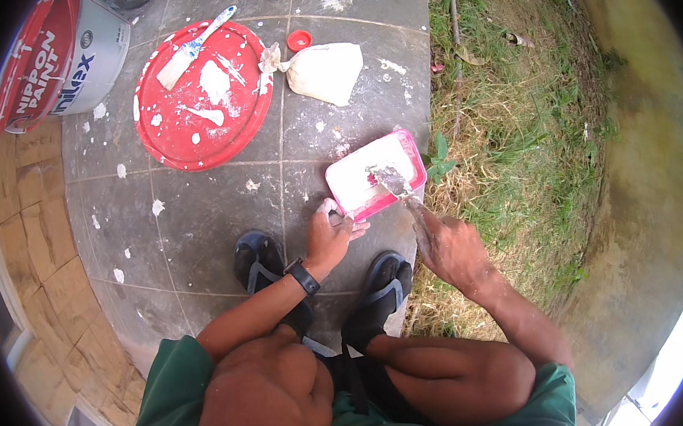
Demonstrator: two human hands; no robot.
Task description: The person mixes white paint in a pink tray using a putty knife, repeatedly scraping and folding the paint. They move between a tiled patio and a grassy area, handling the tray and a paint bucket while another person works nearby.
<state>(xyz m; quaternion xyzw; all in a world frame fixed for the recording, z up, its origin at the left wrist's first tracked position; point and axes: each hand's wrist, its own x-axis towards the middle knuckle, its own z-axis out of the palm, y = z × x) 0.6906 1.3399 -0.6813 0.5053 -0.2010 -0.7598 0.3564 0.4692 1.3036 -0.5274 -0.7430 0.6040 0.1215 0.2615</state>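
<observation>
A pink rectangular plastic container [413, 154] with white powder or paste [358, 170] in it sits on the tiled floor in front of me. My left hand [334, 236] grips its near left corner, thumb at the rim and fingers against the near side. In my right hand [448, 243] is a putty knife, held from the container's right end. The putty knife's blade [392, 180], smeared with grey-white material, rests inside the container over the white stuff. My right fingers hide most of the handle. White residue coats both hands.
A tied bag of white powder [325, 73] lies beyond the container, near a small red cap [298, 40]. Farther left, a splattered red lid [237, 129] carries a paintbrush [197, 49]. A paint bucket [97, 60] stands at upper left. Grass [512, 161] borders the tiles on the right.
</observation>
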